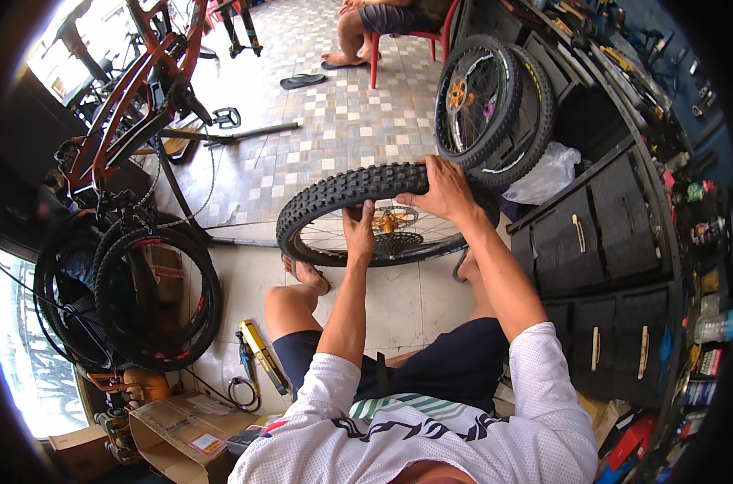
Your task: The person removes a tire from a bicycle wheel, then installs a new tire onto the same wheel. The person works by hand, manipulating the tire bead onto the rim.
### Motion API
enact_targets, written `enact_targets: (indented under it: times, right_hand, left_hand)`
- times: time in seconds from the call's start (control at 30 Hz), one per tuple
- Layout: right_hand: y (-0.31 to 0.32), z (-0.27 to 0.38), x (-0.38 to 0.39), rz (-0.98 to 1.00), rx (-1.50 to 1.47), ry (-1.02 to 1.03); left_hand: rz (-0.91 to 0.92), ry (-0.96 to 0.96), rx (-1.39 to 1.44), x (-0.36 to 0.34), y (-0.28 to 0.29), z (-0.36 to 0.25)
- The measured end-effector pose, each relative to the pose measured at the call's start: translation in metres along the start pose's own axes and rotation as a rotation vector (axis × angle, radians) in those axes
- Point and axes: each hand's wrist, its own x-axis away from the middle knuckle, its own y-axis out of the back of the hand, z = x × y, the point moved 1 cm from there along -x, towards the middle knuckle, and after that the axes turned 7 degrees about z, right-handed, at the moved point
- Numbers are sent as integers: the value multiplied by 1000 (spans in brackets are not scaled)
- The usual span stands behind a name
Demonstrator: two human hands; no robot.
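A bicycle wheel with a black knobbly tire (358, 182) is tilted in front of my knees, its far edge raised. Its orange hub (392, 219), brake disc and rear cassette (395, 245) show between the spokes. My left hand (359, 231) grips the far side of the tire from inside the rim, thumb up against the sidewall. To its right, my right hand (442, 194) wraps over the top of the tire, with the thumb pointing left along the inner edge. The fingers of my left hand are mostly hidden behind the tire.
Two more wheels (478, 101) lean against dark drawers (600, 218) on the right, beside a plastic bag (542, 173). At left hangs an orange bike frame (112, 121) above several tires (158, 294). A yellow floor pump (263, 357) and cardboard box (181, 431) lie lower left. Another person (352, 40) sits far off.
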Motion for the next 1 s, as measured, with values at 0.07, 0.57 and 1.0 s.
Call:
enact_targets:
  times: [0.07,0.57,1.0]
  right_hand:
    - [7,9,2,1,35,-24]
    - [59,79,-2,119,-33,77]
    - [0,35,1,159,-66,24]
  left_hand:
    - [0,59,163,6,3,1]
    - [124,-106,-409,19,-75,23]
    - [-48,243,-57,35,10,-12]
